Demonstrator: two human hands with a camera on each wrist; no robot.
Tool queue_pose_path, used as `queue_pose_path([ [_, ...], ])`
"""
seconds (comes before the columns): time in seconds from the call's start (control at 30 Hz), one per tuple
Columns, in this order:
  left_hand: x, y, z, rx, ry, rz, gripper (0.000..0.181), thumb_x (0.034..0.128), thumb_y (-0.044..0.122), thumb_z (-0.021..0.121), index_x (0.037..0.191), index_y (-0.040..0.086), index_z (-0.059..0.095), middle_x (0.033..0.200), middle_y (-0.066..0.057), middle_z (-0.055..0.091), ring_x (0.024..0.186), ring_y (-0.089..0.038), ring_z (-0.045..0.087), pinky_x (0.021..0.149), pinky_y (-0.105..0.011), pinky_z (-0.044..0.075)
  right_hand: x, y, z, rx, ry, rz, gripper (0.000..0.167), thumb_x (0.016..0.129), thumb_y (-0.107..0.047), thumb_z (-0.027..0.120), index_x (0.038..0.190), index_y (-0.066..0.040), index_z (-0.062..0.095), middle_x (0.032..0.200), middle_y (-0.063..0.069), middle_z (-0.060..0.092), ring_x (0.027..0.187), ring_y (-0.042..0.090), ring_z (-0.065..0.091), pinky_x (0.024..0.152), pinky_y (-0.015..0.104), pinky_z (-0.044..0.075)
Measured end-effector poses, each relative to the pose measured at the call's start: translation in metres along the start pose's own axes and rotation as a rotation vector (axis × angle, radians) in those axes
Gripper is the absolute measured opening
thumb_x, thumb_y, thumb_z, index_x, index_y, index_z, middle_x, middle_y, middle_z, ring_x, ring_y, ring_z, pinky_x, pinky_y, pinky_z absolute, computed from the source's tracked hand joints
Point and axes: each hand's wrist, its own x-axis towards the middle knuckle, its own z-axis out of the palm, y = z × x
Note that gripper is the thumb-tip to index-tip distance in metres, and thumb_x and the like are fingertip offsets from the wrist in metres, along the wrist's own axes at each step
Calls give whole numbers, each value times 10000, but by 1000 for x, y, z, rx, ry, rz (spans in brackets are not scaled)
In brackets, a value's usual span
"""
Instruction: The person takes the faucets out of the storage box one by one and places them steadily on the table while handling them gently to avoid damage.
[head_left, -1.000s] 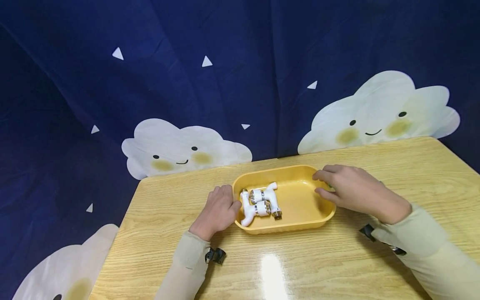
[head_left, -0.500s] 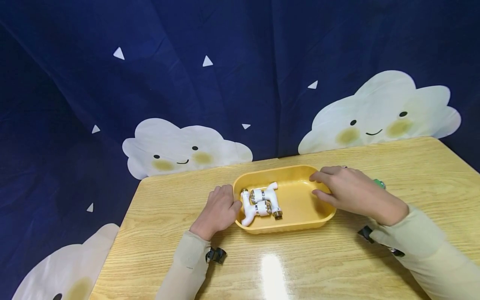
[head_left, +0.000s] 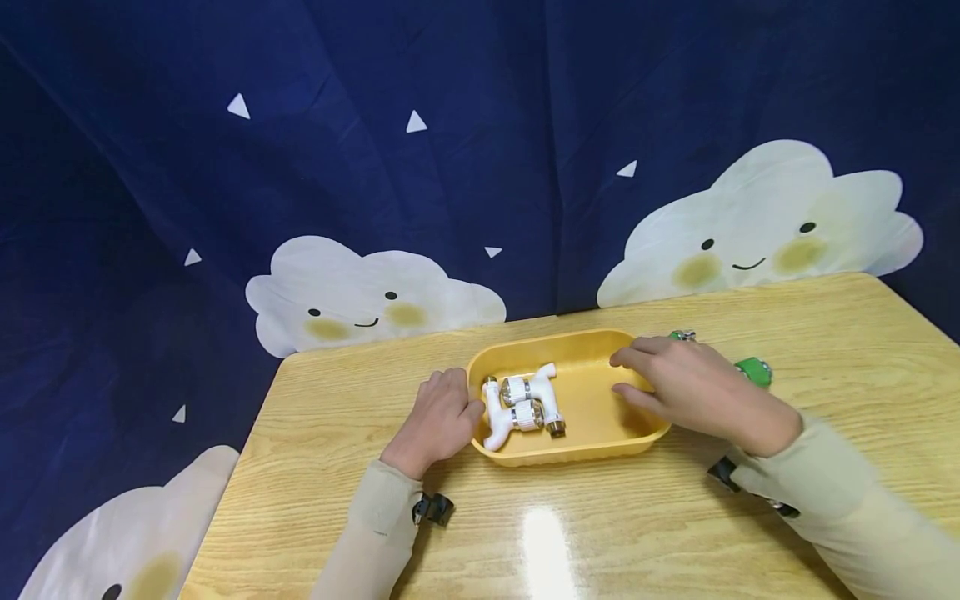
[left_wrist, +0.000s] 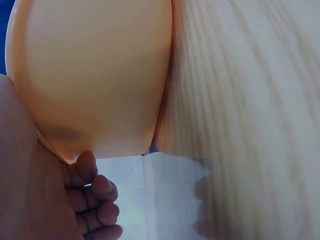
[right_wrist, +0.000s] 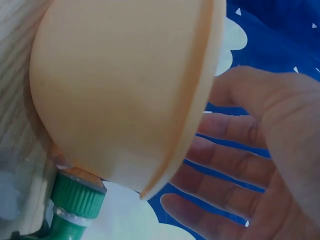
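A yellow oval plastic basin (head_left: 577, 456) stands on the wooden table. Two white plastic taps, one at the left wall (head_left: 495, 417) and one beside it (head_left: 544, 388), lie in its left half with their ribbed knobs side by side. My left hand (head_left: 438, 417) grips the basin's left rim; in the left wrist view its fingers curl by the outer wall. Over the right rim reaches my right hand (head_left: 686, 387), fingers apart and holding nothing. Its fingertips are above the basin's inside. A green tap (right_wrist: 77, 200) lies outside the basin, partly hidden by this hand in the head view.
Another green and metal piece (head_left: 683, 335) shows behind the right hand. The wooden table (head_left: 337, 450) ends at a dark blue curtain (head_left: 450, 150) with clouds and triangles.
My right hand has shifted left, further over the basin, uncovering the green things behind it. The left hand, basin and white taps have stayed put.
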Motion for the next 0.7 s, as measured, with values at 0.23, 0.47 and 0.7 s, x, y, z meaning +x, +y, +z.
queue_pose_path([
  [0.23,-1,2,-2,-2,3,-2,166,964,236,430,841,128,458,829,-50,429,779,-228,375,758,-329,280,2,-4,3,3,5,-9,301,903,-293,772,1109,-75,746,997,56,750,762,176,720,683,389,606],
  [0.47,0,2,-4,-8,-8,-11,165,962,234,435,839,128,460,827,-50,429,781,-231,381,766,-333,285,4,-8,6,25,11,-30,280,899,-277,774,1107,-91,747,973,45,745,710,145,691,640,370,589],
  [0.7,0,2,-4,-13,-23,-14,181,977,237,441,826,139,453,826,-47,423,783,-226,376,757,-332,275,7,-13,11,25,-5,-54,279,904,-293,772,1099,-95,750,923,23,724,666,84,626,617,324,568],
])
